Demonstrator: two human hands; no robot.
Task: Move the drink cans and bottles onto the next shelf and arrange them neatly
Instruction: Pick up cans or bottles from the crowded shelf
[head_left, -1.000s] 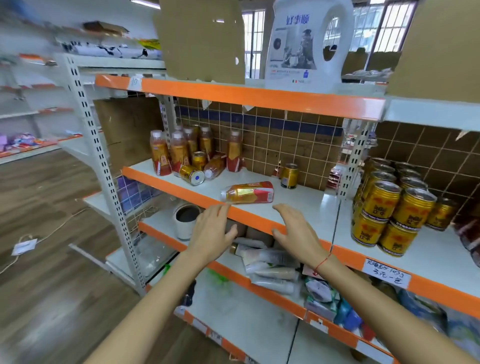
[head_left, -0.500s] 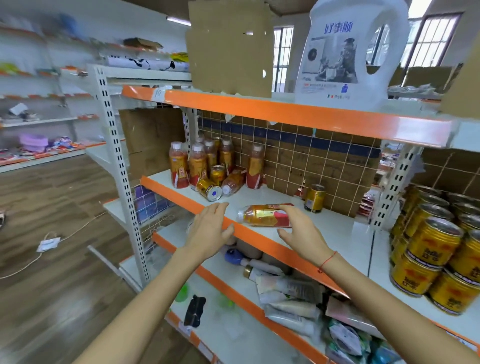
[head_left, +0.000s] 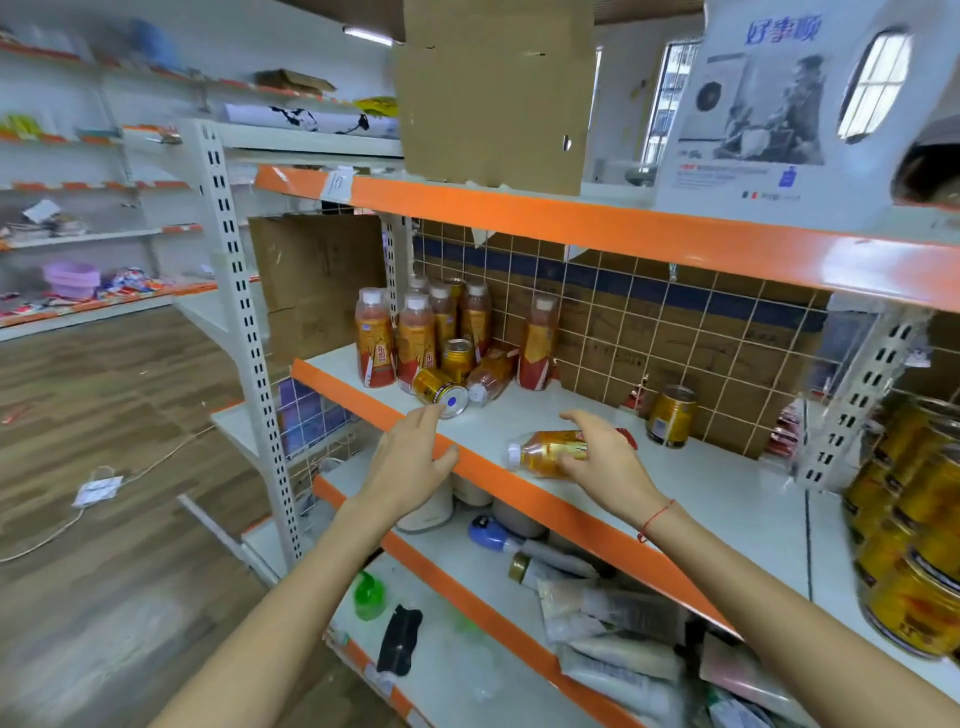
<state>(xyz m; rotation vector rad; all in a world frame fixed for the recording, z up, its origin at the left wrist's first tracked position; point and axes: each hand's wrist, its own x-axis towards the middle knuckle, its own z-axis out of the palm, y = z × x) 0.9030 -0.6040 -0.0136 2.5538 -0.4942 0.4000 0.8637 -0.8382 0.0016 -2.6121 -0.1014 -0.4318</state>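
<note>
An orange drink bottle (head_left: 545, 451) lies on its side near the front of the white shelf (head_left: 727, 499). My right hand (head_left: 605, 457) is over it, fingers spread and touching its label. My left hand (head_left: 413, 457) hovers open over the orange shelf lip, fingertips close to a gold can lying on its side (head_left: 440, 393). Behind it stand several orange bottles (head_left: 415, 338), an upright gold can (head_left: 457, 358) and another tipped bottle (head_left: 491, 376). A lone gold can (head_left: 671, 415) stands by the back grid. Stacked gold cans (head_left: 914, 540) fill the neighbouring shelf on the right.
An orange-edged shelf above (head_left: 597, 223) carries a cardboard box (head_left: 493, 93) and a large white detergent jug (head_left: 789, 114). A perforated white upright (head_left: 852, 395) divides the two bays. Lower shelves hold tubes, packets and a green bottle (head_left: 370, 595). Wooden floor lies to the left.
Both hands have risen from below the shelf lip to shelf level. My right hand has reached the lying bottle, and my left has moved towards the tipped gold can. The view shifted left.
</note>
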